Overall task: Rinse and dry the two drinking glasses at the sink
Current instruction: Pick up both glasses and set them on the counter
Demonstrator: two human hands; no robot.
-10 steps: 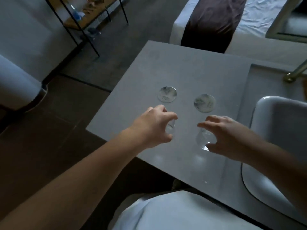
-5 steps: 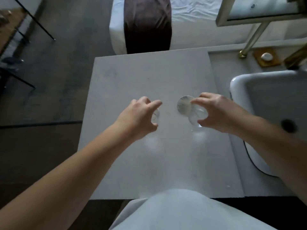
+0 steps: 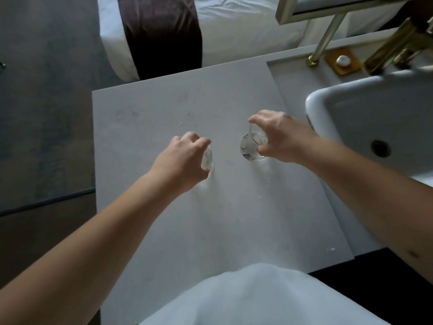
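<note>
Two clear drinking glasses are over the grey countertop [image 3: 164,219]. My left hand [image 3: 185,158] grips the left glass [image 3: 208,161] from above, its fingers curled round the rim and hiding most of it. My right hand [image 3: 278,137] grips the right glass [image 3: 250,147] the same way, with its round bottom showing beside the thumb. The hands are a short gap apart. I cannot tell whether the glasses touch the counter. The white sink [image 3: 321,99] stands just right of my right hand.
A brass tap [image 3: 398,48] reaches over the sink from the back right. Beside it are a small brass dish [image 3: 342,61] and a brass post [image 3: 323,41]. A bed [image 3: 234,31] with a dark runner lies beyond the counter's far edge. Dark floor is on the left.
The view has swung right and down, bringing the sink fully in. Both hands still hold the glasses and have shifted over the counter. The two round discs seen earlier are no longer plainly visible.
</note>
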